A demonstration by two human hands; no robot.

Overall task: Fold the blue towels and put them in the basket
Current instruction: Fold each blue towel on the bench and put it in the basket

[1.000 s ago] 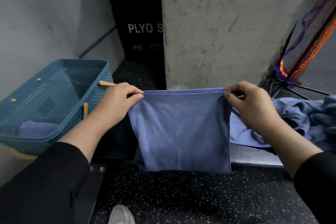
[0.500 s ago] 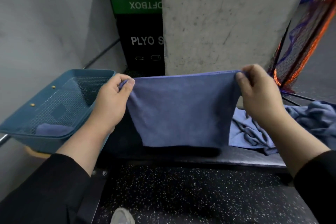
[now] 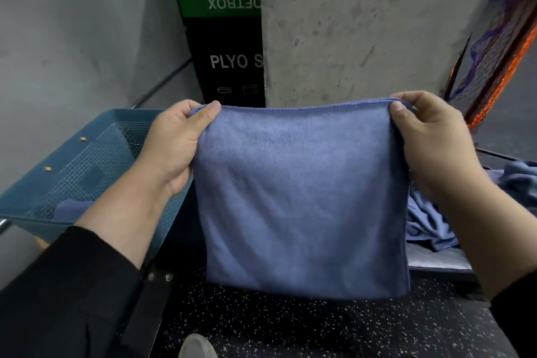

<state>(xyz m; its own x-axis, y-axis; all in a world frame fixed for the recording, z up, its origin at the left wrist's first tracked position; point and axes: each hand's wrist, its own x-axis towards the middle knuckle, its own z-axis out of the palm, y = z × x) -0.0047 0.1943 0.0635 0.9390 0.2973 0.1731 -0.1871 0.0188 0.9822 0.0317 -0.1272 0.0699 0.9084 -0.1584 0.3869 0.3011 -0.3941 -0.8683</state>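
Observation:
A blue towel (image 3: pixel 302 197) hangs flat in front of me, held up by its top edge. My left hand (image 3: pixel 177 142) pinches its top left corner between thumb and fingers. My right hand (image 3: pixel 430 136) pinches the top right corner the same way. The teal mesh basket (image 3: pixel 58 171) stands to the left, partly behind my left forearm, with a folded blue towel (image 3: pixel 69 208) lying inside. A crumpled heap of more blue towels (image 3: pixel 436 224) lies at the right on a dark padded bench, partly hidden by the held towel and my right arm.
A concrete pillar (image 3: pixel 363 26) rises straight ahead. Green and black plyo boxes (image 3: pixel 223 38) are stacked to its left against a grey wall. An orange and blue net (image 3: pixel 499 46) on a frame leans at the right. Speckled black floor (image 3: pixel 290 325) and my shoe tip (image 3: pixel 197 347) lie below.
Both hands have lifted the towel and brought it nearer to me. It now hangs flatter and fills more of the view, with the same corner grips.

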